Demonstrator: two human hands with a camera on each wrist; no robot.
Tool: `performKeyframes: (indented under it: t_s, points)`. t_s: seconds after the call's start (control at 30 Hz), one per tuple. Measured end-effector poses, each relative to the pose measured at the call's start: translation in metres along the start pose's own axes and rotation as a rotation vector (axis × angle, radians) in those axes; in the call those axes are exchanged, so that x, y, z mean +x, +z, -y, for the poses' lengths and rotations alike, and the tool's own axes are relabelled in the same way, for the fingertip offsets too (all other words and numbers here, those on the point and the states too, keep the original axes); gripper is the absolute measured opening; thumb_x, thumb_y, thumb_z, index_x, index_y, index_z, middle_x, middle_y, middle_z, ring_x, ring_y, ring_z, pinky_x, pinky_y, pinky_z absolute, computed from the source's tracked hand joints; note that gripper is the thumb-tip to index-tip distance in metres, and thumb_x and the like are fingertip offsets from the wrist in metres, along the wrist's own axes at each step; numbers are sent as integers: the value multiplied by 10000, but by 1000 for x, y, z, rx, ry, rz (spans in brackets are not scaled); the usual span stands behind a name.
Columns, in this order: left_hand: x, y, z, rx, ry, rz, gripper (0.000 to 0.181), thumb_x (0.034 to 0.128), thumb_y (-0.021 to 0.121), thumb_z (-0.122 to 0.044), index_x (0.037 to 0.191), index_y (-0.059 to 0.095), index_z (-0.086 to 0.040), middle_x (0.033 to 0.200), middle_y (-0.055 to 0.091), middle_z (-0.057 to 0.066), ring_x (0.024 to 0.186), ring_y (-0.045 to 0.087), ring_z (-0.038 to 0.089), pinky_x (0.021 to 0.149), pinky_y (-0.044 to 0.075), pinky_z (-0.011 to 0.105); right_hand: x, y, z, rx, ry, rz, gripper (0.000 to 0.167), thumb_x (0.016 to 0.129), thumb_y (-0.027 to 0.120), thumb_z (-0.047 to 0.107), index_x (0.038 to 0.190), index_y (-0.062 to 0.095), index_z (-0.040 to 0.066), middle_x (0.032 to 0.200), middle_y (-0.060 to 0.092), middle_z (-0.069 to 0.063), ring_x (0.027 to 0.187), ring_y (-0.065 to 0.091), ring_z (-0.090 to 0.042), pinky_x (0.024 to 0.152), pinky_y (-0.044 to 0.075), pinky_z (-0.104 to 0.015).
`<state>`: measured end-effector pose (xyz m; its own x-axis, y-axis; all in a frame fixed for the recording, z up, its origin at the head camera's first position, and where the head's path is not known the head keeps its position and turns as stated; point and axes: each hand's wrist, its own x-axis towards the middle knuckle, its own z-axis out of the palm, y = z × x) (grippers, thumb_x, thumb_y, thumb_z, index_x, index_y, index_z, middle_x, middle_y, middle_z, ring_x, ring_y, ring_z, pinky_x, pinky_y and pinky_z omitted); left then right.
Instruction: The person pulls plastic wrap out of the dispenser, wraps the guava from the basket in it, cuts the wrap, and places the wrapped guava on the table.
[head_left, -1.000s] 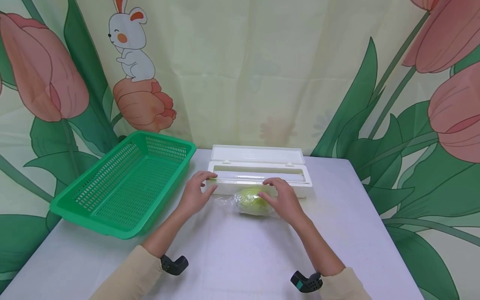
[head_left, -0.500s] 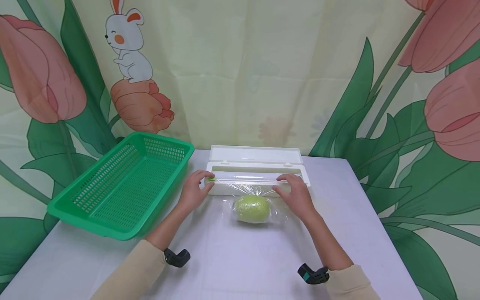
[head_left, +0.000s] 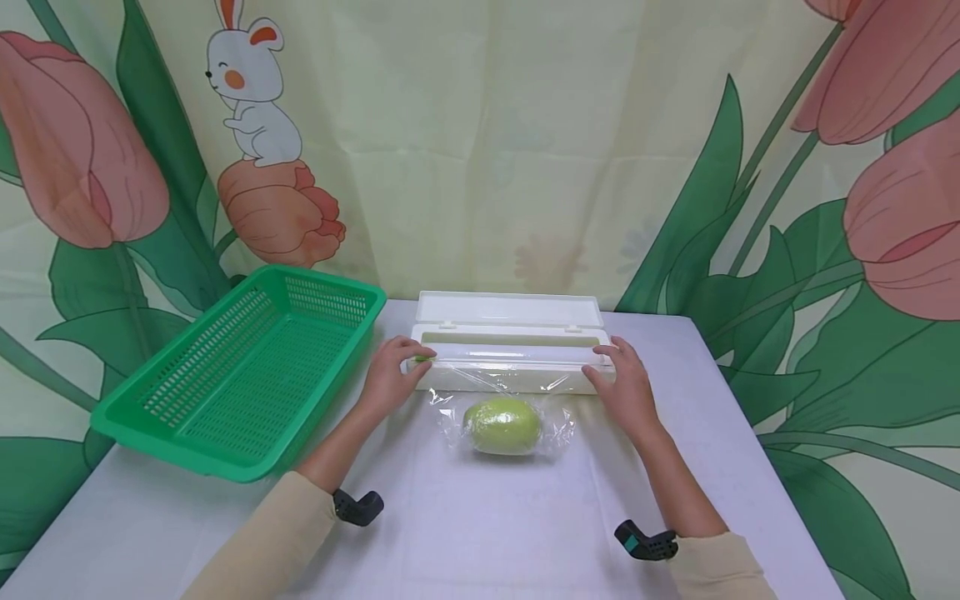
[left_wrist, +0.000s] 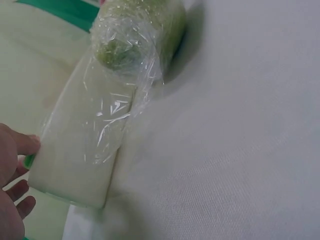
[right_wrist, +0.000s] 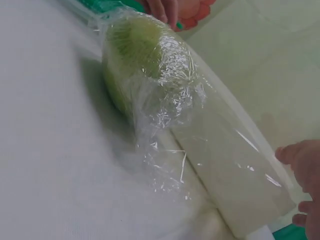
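Observation:
A white cling film dispenser point(head_left: 510, 380) lies across the table with its lid point(head_left: 510, 308) raised and a film roll point(head_left: 487, 352) inside. My left hand point(head_left: 388, 379) is at its left end, thumb and finger about a small green slider point(left_wrist: 29, 161). At the right end, fingertips of my right hand point(head_left: 626, 383) touch the front edge, fingers loosely bent and holding nothing. In front lies a pale green, oblong fruit or vegetable point(head_left: 502, 426), wrapped in clear film point(right_wrist: 172, 107). Film point(left_wrist: 107, 117) still runs from it up over the dispenser's front.
A green plastic basket point(head_left: 187, 460) with perforated sides stands on the left of the white-covered table point(head_left: 480, 533). Behind the table hangs a printed curtain point(head_left: 465, 167) with tulips and a rabbit.
My right hand has slid right along the dispenser's front edge to its right end. The wrapped green piece has shifted slightly toward me, off the dispenser's front. My left hand stays at the slider.

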<state>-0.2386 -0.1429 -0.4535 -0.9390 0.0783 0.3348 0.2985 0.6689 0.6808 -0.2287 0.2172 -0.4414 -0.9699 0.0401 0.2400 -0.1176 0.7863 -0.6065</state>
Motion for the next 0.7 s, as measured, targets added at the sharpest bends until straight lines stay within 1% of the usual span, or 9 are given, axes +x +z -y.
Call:
performKeyframes:
  t_s: [0.13, 0.23, 0.33, 0.43, 0.57, 0.63, 0.7]
  points:
    - [2, 1, 1, -5, 4, 2, 163, 849, 729, -115, 1010, 760, -124, 1028, 658, 99, 1059, 526, 286, 869, 454, 431, 2, 0, -3, 19, 55, 74, 515, 950, 606, 230, 1400, 442, 42, 1549, 276, -226, 1429, 264, -434, 1153, 253, -593]
    - [2, 1, 3, -17, -16, -4, 196, 861, 718, -122, 1054, 745, -117, 1043, 660, 94, 1057, 533, 274, 850, 469, 410, 3, 0, -5, 25, 79, 104, 544, 966, 581, 238, 1441, 390, 56, 1552, 275, -219, 1438, 252, -421, 1166, 236, -582]
    - [2, 0, 5, -51, -48, -11, 234, 867, 708, -117, 1100, 719, -100, 1121, 634, 119, 1095, 546, 282, 872, 501, 415, 4, 1, -7, 34, 97, 109, 560, 976, 561, 242, 1461, 354, 52, 1549, 291, -208, 1438, 260, -411, 1168, 240, -571]
    - [1, 0, 8, -104, -81, -32, 258, 864, 705, -100, 1118, 687, -62, 1192, 595, 147, 1141, 553, 304, 899, 528, 436, 5, 2, -9, 44, 126, 120, 598, 984, 542, 249, 1487, 300, 32, 1545, 300, -219, 1432, 270, -417, 1164, 251, -569]
    - [-2, 2, 10, -180, -123, -74, 299, 828, 746, -106, 1091, 641, -10, 1174, 585, 147, 1122, 586, 308, 899, 550, 428, 6, 3, -11, 69, 165, 143, 646, 990, 524, 259, 1513, 229, 22, 1542, 304, -233, 1428, 282, -418, 1158, 266, -568]
    - [-4, 3, 10, -198, -137, -91, 349, 801, 782, -135, 1079, 619, 0, 1155, 579, 141, 1106, 603, 309, 899, 559, 413, 6, 3, -12, 79, 176, 151, 650, 994, 517, 263, 1520, 215, 30, 1546, 299, -232, 1428, 284, -417, 1155, 274, -568]
    - [-5, 6, 10, -204, -149, -95, 401, 781, 805, -168, 1077, 593, 0, 1146, 566, 134, 1107, 614, 312, 901, 563, 394, 6, 4, -12, 81, 178, 153, 648, 996, 513, 271, 1521, 214, 34, 1543, 302, -238, 1422, 292, -422, 1149, 283, -570]
